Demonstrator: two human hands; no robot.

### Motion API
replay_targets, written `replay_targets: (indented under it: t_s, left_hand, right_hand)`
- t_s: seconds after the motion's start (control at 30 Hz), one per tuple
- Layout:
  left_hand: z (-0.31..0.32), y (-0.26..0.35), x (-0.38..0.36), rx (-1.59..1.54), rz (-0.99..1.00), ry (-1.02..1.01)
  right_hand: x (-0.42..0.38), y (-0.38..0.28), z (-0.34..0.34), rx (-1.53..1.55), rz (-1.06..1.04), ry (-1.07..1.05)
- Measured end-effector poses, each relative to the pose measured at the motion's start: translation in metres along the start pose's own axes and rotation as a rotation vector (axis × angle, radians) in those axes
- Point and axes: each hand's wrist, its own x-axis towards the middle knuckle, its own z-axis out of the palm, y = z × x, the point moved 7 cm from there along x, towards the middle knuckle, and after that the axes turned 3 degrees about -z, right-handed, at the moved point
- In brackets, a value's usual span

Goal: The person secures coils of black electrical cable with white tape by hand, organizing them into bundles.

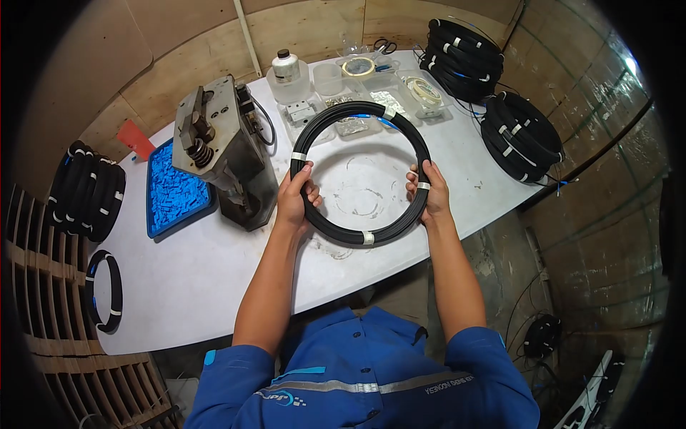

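Both hands hold up a coil of black cable [330, 229], bound with several bands of white tape. My left hand [294, 194] is wrapped round the coil's left side, and my right hand [431, 191] grips its right side. A bit of blue shows on the coil's far edge. Through the ring I see the white tabletop [364, 182] with dark scuff marks. To the left of the coil stands a metal press-like machine [232, 154] with a spring on its front.
A blue tray [151, 229] of small blue pieces sits left of the machine. Stacks of black coils stand at the left [87, 191] and back right [463, 61]. A single coil [104, 292] lies near the left edge. Behind are clear bins [429, 111] and a white bottle [286, 68].
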Motion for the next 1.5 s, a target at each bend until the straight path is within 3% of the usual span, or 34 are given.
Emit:
replay_targets:
  t_s: [0.07,0.2,0.27,0.37,0.43,0.5,0.57,0.63,0.7,0.8,0.83,0.9,0.97,1.03,1.1,1.13,1.2,1.23,1.27,1.3,1.37,1.43,1.5]
  left_hand:
    - [0.001,0.0,0.0,0.0,-0.003,0.0]
    - [0.003,0.004,0.002,-0.027,0.001,-0.028]
    - [0.007,0.011,0.006,-0.046,0.014,-0.075]
    - [0.013,0.024,0.012,-0.005,0.046,-0.147]
    - [0.02,0.034,0.016,0.015,0.053,-0.212]
    - [0.022,0.047,0.022,0.226,0.111,-0.02]
    - [0.019,0.051,0.035,0.39,0.173,-0.016]
    - [0.038,0.083,0.013,0.598,0.494,0.268]
    - [0.094,0.093,-0.022,0.455,0.478,-0.099]
    - [0.162,0.088,-0.069,0.313,0.392,-0.555]
    - [0.181,0.092,-0.084,0.29,0.447,-0.603]
    - [0.19,0.093,-0.085,0.234,0.302,-0.477]
    - [0.188,0.091,-0.074,0.218,0.352,-0.265]
    - [0.179,0.096,-0.066,0.268,0.427,-0.168]
    - [0.166,0.105,-0.062,0.293,0.45,-0.18]
    - [0.159,0.108,-0.061,0.311,0.42,-0.202]
    - [0.136,0.112,-0.054,0.359,0.426,-0.28]
    - [0.125,0.113,-0.052,0.35,0.412,-0.317]
    - [0.113,0.113,-0.048,0.301,0.399,-0.352]
    - [0.105,0.115,-0.046,0.254,0.385,-0.39]
    - [0.094,0.113,-0.041,0.114,0.32,-0.497]
    - [0.084,0.11,-0.035,0.079,0.316,-0.56]
    - [0.071,0.099,-0.022,-0.021,0.218,-0.536]
  right_hand:
    - [-0.004,-0.007,0.003,0.007,-0.098,0.125]
    - [0.006,0.002,-0.012,-0.035,0.012,0.056]
    - [0.002,0.009,-0.002,0.221,0.135,-0.049]
    - [-0.012,-0.005,0.011,0.233,0.097,-0.266]
    - [-0.022,-0.026,0.022,0.223,-0.04,-0.286]
    - [-0.043,-0.056,0.047,0.139,-0.197,-0.281]
    - [-0.066,-0.075,0.073,0.095,-0.26,-0.27]
    - [-0.087,-0.095,0.097,-0.241,-0.508,-0.201]
    - [-0.102,-0.097,0.116,-0.467,-0.625,0.018]
    - [-0.109,-0.087,0.149,-0.827,-1.002,0.126]
    - [-0.111,-0.082,0.158,-0.923,-1.122,0.15]
    - [-0.113,-0.07,0.167,-1.078,-1.366,0.089]
    - [-0.111,-0.061,0.178,-1.072,-1.57,0.033]
    - [-0.106,-0.052,0.18,-1.196,-1.287,-0.167]
    - [-0.119,-0.066,0.19,-1.193,-1.342,-0.428]
    - [-0.117,-0.072,0.181,-1.23,-1.362,-0.416]
    - [-0.101,-0.087,0.132,-1.171,-1.516,-0.102]
    - [-0.089,-0.096,0.108,-1.169,-1.43,0.143]
    - [-0.075,-0.103,0.087,-1.174,-1.168,0.293]
    - [-0.064,-0.108,0.075,-0.98,-1.041,0.279]
    - [-0.033,-0.091,0.061,-0.526,-0.643,-0.07]
    - [-0.036,-0.081,0.056,-0.442,-0.538,-0.061]
    - [-0.038,-0.077,0.061,0.026,-0.396,-0.194]
